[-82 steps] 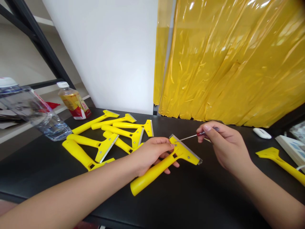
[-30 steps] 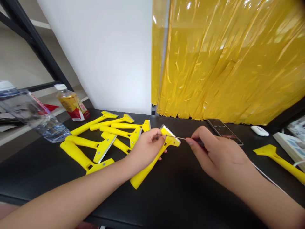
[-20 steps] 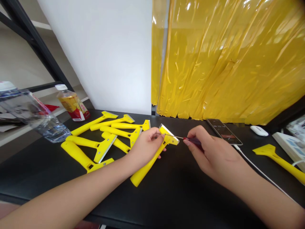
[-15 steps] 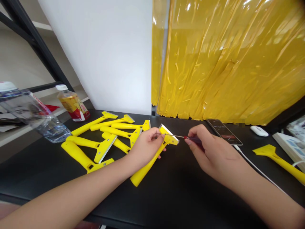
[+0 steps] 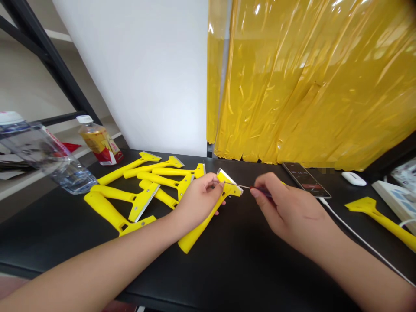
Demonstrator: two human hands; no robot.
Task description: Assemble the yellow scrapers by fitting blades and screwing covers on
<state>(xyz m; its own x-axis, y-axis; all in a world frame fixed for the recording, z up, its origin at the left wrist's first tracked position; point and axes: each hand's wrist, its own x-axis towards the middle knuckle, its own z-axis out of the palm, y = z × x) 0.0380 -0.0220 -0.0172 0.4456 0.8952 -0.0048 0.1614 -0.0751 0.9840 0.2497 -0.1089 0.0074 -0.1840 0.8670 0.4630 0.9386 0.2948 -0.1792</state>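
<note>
Nearest of all, over the middle of the black bench (image 5: 227, 277), a left hand (image 5: 198, 203) closed in a firm grip, fingers curled around the neck of a yellow scraper (image 5: 195, 236), thumb pressed against the metal-edged head. Scraper tilted, head up and away, handle slanting down toward the near edge of the bench; no telling whether the handle end touches the top. Just to the right, a right hand (image 5: 292, 216) pinching a small screwdriver (image 5: 261, 190) between thumb and fingertips, other fingers pressed together beneath. Red handle in that pinch, thin steel shaft reaching left, tip right at the scraper head beside the left thumb.

Further left, on the bench, a loose heap of seven more yellow scrapers (image 5: 104, 212), handles overlapping or just beside one another. Toward the right end, one more yellow scraper (image 5: 373, 212) lying alone, near a white cable (image 5: 357, 238) running to a black phone (image 5: 305, 180) close to the far edge. Beyond, a small white oval object (image 5: 353, 178) and a white power strip (image 5: 390, 199).

Past the far left corner, a clear plastic water bottle (image 5: 68, 177) on its side and an upright drink bottle (image 5: 97, 138). Furthest back, a white wall (image 5: 136, 78) and a shiny yellow plastic curtain (image 5: 308, 86).
</note>
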